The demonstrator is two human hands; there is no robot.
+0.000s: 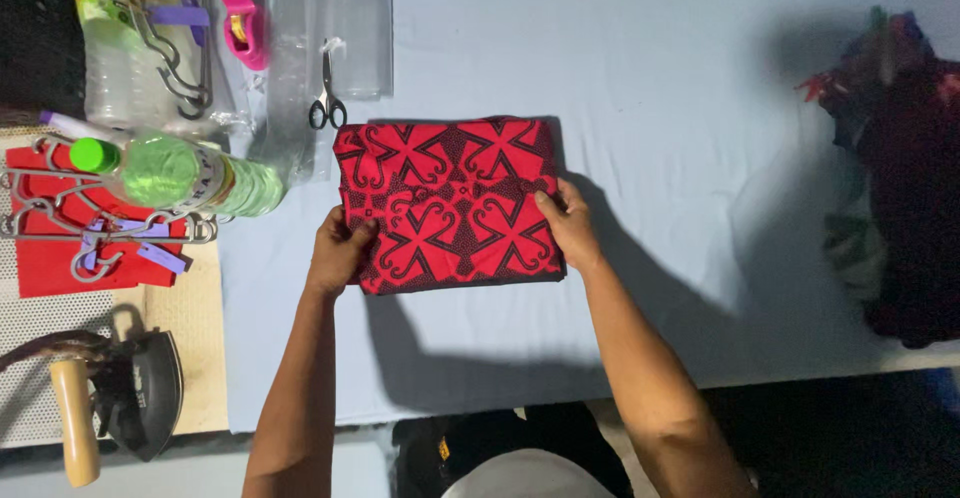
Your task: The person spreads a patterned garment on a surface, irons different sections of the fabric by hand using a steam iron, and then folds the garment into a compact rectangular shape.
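Note:
A folded red cloth with a black pattern (450,203) lies flat on the pale blue table cover (640,88). My left hand (340,248) grips its lower left edge, fingers curled over the fabric. My right hand (570,223) holds its right edge, thumb on top of the cloth. Both forearms reach in from the bottom of the view.
Scissors (327,93) and clear plastic bags (335,18) lie behind the cloth. At the left are a green-capped bottle (175,171), metal hangers (100,223), a pink tape dispenser (243,26) and an iron with a wooden handle (120,393). A pile of dark clothes (900,178) sits at the right.

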